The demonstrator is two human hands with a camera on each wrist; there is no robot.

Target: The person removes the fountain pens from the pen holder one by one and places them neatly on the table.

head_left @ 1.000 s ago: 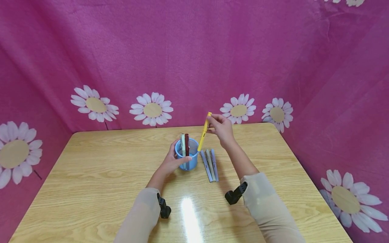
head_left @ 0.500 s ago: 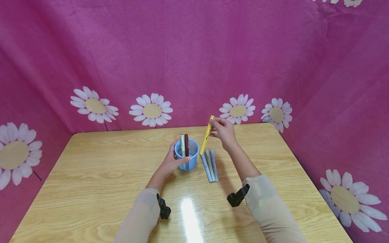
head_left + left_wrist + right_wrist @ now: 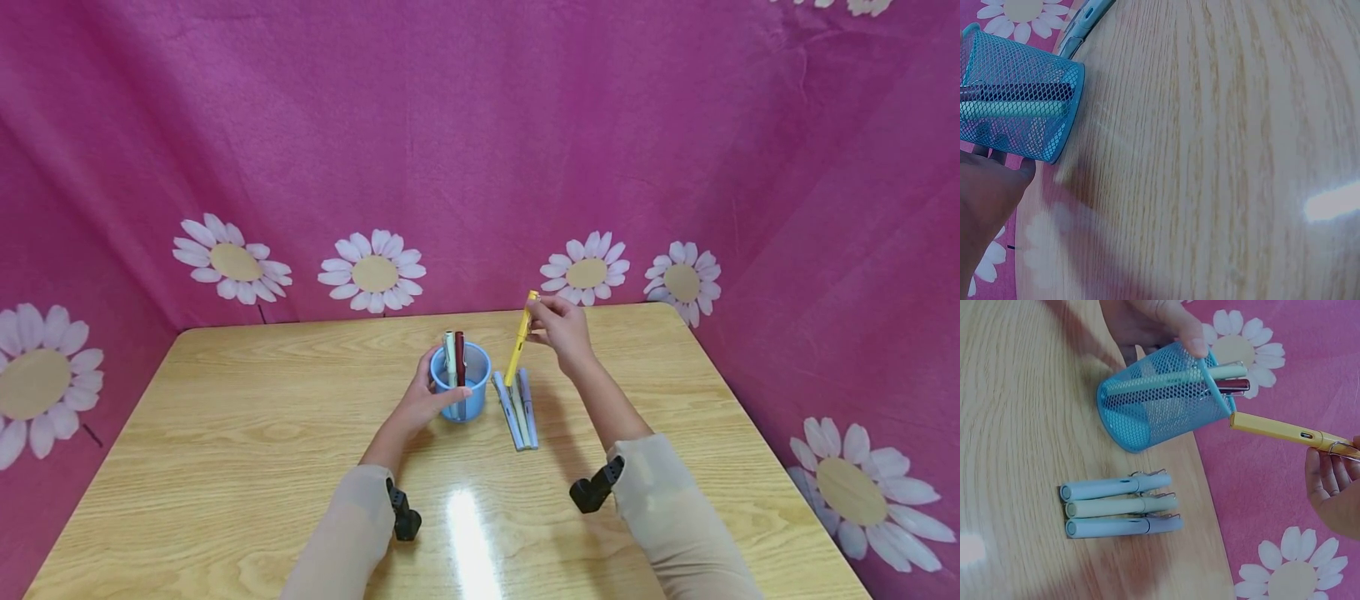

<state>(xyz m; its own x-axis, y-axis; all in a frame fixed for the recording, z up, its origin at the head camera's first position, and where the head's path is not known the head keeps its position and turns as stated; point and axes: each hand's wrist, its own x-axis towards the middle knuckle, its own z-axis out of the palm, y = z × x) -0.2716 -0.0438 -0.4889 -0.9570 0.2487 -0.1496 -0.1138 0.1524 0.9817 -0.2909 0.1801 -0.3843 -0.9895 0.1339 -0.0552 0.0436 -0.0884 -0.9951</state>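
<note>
My left hand point(image 3: 417, 407) grips a light blue mesh pen cup point(image 3: 475, 407), fingers round its far side and thumb over the near rim. Inside it, a pale green pen point(image 3: 450, 357) and a dark red pen point(image 3: 460, 358) lean side by side, clip ends up. With fingers and thumb my right hand point(image 3: 564, 332) pinches a yellow fountain pen point(image 3: 521, 343) near its clip end. That pen tilts in the air to the right of the cup, its lower end overlapping the tops of the lying pens in the head view.
Three capped pens lie in a row right of the cup: a light blue one point(image 3: 1100, 489), a pale green one point(image 3: 1107, 507) and a bluish-grey one point(image 3: 1110, 527). The wooden table point(image 3: 247, 433) ends at a pink flowered curtain point(image 3: 480, 150).
My right hand has carried the yellow pen rightward, from beside the cup's rim to above the lying pens. My left hand and the cup have barely moved.
</note>
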